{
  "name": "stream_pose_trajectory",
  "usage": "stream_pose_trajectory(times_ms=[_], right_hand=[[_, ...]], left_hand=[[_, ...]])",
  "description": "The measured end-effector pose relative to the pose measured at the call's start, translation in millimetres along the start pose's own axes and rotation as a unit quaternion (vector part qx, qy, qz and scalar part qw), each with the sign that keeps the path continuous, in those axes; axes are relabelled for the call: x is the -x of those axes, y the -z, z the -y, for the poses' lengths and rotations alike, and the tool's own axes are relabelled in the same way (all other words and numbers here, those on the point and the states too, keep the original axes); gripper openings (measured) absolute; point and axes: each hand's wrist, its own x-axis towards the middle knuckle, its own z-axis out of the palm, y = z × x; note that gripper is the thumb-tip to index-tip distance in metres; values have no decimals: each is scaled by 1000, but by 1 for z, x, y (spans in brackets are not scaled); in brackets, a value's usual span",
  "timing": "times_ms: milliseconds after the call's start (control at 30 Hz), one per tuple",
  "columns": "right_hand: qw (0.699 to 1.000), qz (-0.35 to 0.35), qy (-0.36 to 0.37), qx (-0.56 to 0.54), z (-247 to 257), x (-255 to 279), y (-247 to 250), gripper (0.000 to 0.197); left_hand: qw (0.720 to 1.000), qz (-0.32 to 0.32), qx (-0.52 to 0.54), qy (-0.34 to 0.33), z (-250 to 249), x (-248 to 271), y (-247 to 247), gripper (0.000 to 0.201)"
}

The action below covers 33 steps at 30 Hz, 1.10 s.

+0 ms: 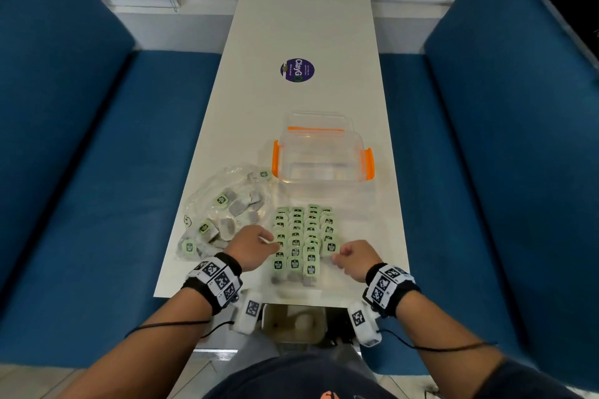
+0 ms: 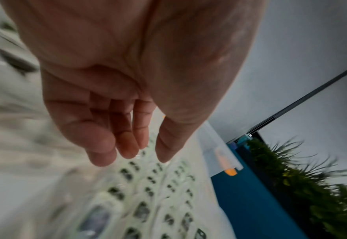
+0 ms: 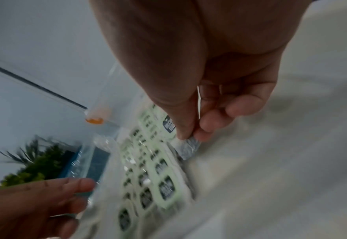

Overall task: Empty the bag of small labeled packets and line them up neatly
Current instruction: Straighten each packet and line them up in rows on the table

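Bag (image 1: 223, 210) left of packet rows (image 1: 303, 238) on table (image 1: 304, 26), container (image 1: 322, 152) behind rows

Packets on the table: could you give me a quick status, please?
Left hand open, empty. Right hand pinching a packet at the rows. Bag still part full.

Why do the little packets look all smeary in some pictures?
Head view: rows of packets look sharp, though straight edges bend. Left wrist view: packets are streaked with motion blur; the left hand is clearer. Right wrist view: table is smeared and dim.
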Motion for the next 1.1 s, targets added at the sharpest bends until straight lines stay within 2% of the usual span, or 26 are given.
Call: stream_pose_trajectory(times_ms=[167, 267, 333, 467, 567, 667, 767, 833, 967, 1033, 1100], right_hand=[[998, -45, -22, 41, 0, -8, -16, 34], [996, -77, -10, 52, 5, -6, -17, 25], [997, -67, 6, 44, 8, 1, -19, 30], [992, -60, 50, 101, 7, 3, -24, 50], [989, -67, 40, 126, 8, -3, -24, 61], [990, -70, 25, 119, 14, -5, -21, 72], [991, -54, 32, 115, 14, -8, -19, 74], [994, -34, 41, 98, 14, -7, -16, 69], [995, -14, 56, 85, 17, -7, -8, 43], [995, -27, 49, 83, 20, -7, -6, 41], [995, -41, 41, 87, 23, -9, -7, 48]], left_hand=[[999, 0, -29, 31, 29, -1, -5, 22], [999, 1, -21, 41, 35, -1, -10, 26], [999, 14, -35, 31, 35, 1, -12, 37], [994, 70, -85, -16, 34, 3, -17, 74], [990, 77, -117, -23, 34, 3, -19, 82], [991, 75, -104, -27, 35, 4, -20, 81], [992, 74, -93, -35, 37, 5, -20, 78], [992, 71, -92, -38, 40, 4, -18, 70], [994, 65, -83, -34, 45, 5, -12, 49], [994, 64, -77, -36, 43, 6, -11, 45], [994, 66, -79, -36, 41, 5, -10, 45]])
